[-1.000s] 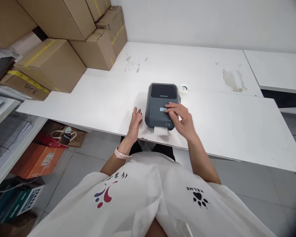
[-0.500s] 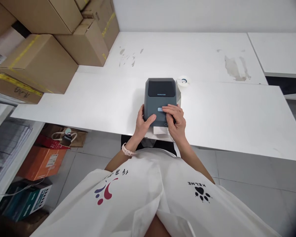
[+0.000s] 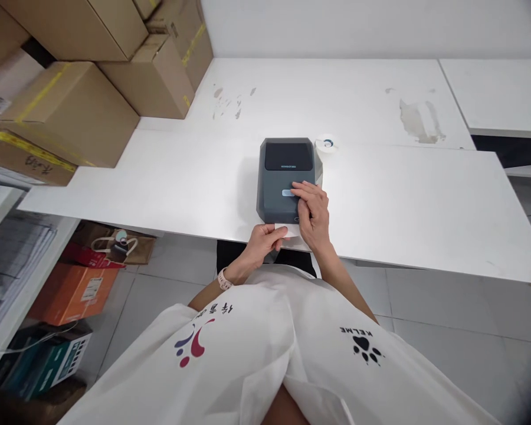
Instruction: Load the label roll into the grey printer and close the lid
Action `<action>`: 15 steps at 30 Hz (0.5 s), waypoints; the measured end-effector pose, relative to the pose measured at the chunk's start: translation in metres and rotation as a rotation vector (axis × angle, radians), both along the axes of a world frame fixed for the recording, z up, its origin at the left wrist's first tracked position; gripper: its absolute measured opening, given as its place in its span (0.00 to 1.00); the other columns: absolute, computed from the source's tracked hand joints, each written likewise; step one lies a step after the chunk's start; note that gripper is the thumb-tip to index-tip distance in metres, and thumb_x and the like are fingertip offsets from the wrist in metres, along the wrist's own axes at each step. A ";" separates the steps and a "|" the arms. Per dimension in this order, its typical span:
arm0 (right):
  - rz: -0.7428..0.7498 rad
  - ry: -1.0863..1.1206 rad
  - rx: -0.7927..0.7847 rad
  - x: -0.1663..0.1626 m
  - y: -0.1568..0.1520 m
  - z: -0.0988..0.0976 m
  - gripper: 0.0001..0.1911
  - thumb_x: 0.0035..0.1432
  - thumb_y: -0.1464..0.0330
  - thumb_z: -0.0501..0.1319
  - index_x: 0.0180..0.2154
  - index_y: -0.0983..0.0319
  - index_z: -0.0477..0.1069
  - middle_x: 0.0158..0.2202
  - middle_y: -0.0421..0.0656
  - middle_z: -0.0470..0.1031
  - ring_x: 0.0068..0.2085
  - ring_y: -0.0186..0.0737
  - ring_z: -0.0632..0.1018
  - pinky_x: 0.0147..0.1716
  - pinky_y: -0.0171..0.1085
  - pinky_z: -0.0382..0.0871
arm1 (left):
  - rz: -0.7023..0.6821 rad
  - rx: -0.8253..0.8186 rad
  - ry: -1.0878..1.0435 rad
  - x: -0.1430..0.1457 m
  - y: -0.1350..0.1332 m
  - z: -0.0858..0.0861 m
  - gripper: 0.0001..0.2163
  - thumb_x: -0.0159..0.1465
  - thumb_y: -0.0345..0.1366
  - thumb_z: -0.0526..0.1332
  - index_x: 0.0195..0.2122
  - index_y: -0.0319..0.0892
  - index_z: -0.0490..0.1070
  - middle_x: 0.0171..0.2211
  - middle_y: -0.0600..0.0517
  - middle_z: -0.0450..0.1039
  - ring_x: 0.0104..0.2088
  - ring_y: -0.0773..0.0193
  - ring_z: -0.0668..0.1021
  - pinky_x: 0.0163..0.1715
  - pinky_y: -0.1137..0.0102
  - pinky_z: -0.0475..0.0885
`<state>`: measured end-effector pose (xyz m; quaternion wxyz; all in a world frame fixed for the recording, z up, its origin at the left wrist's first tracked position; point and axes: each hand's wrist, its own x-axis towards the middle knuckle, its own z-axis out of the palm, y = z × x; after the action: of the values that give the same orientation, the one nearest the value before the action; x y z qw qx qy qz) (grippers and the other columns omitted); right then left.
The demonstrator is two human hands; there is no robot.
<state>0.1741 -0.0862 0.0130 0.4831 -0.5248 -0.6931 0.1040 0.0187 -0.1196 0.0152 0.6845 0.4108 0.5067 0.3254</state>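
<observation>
A dark grey label printer [image 3: 274, 203] with a black window on top sits near the front edge of the white table. From its front slot a white paper label [image 3: 294, 230] sticks out. My left hand [image 3: 262, 243] pinches the left side of that label between thumb and fingers, just below the slot. My right hand [image 3: 315, 215] lies over the printer's right front part, holding nothing. Its fingers are apart and its fingertips are beside the silver button [image 3: 287, 193]. Behind the printer's right side is a white roll [image 3: 326, 145] with a blue core.
Cardboard boxes [image 3: 75, 112] with yellow tape are stacked at the table's left end. The white table [image 3: 402, 206] has worn patches toward the back. Below left, an orange box [image 3: 73, 289] and a green box [image 3: 48, 360] stand near a shelf.
My left hand has moved from the printer's left side down to its front and taken hold of the paper label. My right hand remains on the printer.
</observation>
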 end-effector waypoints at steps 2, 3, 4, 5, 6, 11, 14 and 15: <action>0.012 -0.029 0.014 0.001 -0.001 0.000 0.18 0.73 0.63 0.48 0.52 0.54 0.75 0.56 0.46 0.80 0.64 0.48 0.75 0.66 0.55 0.62 | 0.012 0.024 0.022 0.000 0.000 0.004 0.17 0.59 0.49 0.67 0.23 0.40 0.76 0.13 0.58 0.64 0.16 0.74 0.60 0.20 0.71 0.53; 0.011 -0.060 0.020 0.001 -0.002 0.001 0.17 0.73 0.61 0.50 0.52 0.54 0.75 0.57 0.46 0.80 0.64 0.49 0.75 0.66 0.55 0.63 | -0.001 0.037 0.032 -0.001 -0.001 0.004 0.17 0.59 0.49 0.67 0.23 0.40 0.76 0.13 0.57 0.65 0.15 0.74 0.60 0.20 0.71 0.53; -0.001 -0.101 0.020 0.001 -0.003 0.002 0.16 0.72 0.60 0.52 0.52 0.54 0.75 0.58 0.47 0.79 0.64 0.50 0.74 0.66 0.56 0.62 | -0.023 0.049 0.035 -0.003 -0.002 0.004 0.17 0.60 0.49 0.66 0.23 0.40 0.76 0.14 0.57 0.67 0.15 0.75 0.60 0.19 0.71 0.53; -0.023 -0.146 0.013 0.001 -0.005 0.004 0.16 0.72 0.58 0.53 0.51 0.53 0.75 0.60 0.46 0.78 0.64 0.52 0.74 0.66 0.57 0.60 | -0.045 0.058 0.034 -0.006 -0.003 0.002 0.18 0.60 0.50 0.65 0.23 0.40 0.77 0.15 0.56 0.68 0.15 0.74 0.61 0.19 0.71 0.53; -0.051 -0.188 0.001 0.000 -0.006 0.007 0.15 0.71 0.57 0.55 0.51 0.52 0.76 0.61 0.46 0.77 0.64 0.53 0.74 0.68 0.59 0.57 | -0.057 0.066 0.030 -0.010 -0.005 0.001 0.18 0.61 0.51 0.65 0.23 0.40 0.77 0.15 0.56 0.69 0.15 0.74 0.62 0.19 0.71 0.54; -0.051 -0.302 -0.065 0.001 -0.007 0.021 0.13 0.68 0.53 0.60 0.49 0.49 0.76 0.65 0.41 0.74 0.71 0.60 0.64 0.72 0.69 0.34 | 0.275 0.261 0.085 -0.028 -0.001 -0.003 0.20 0.65 0.51 0.61 0.21 0.43 0.72 0.15 0.58 0.62 0.17 0.72 0.63 0.20 0.72 0.57; -0.018 -0.295 -0.101 0.005 -0.003 0.020 0.13 0.69 0.53 0.58 0.48 0.50 0.76 0.66 0.42 0.73 0.73 0.60 0.60 0.72 0.70 0.36 | 0.491 0.432 0.123 -0.030 0.009 0.001 0.18 0.66 0.47 0.61 0.22 0.44 0.71 0.18 0.57 0.63 0.20 0.71 0.65 0.23 0.72 0.62; -0.008 -0.277 -0.114 0.008 -0.004 0.018 0.14 0.70 0.53 0.57 0.49 0.50 0.75 0.67 0.42 0.70 0.74 0.60 0.59 0.71 0.69 0.40 | 0.524 0.463 0.127 -0.029 0.013 0.002 0.16 0.66 0.46 0.61 0.24 0.44 0.73 0.20 0.56 0.65 0.22 0.70 0.67 0.25 0.72 0.64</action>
<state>0.1818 -0.0901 0.0307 0.3529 -0.5635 -0.7439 0.0677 -0.0099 -0.1063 0.0171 0.4338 0.4305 0.5492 0.5699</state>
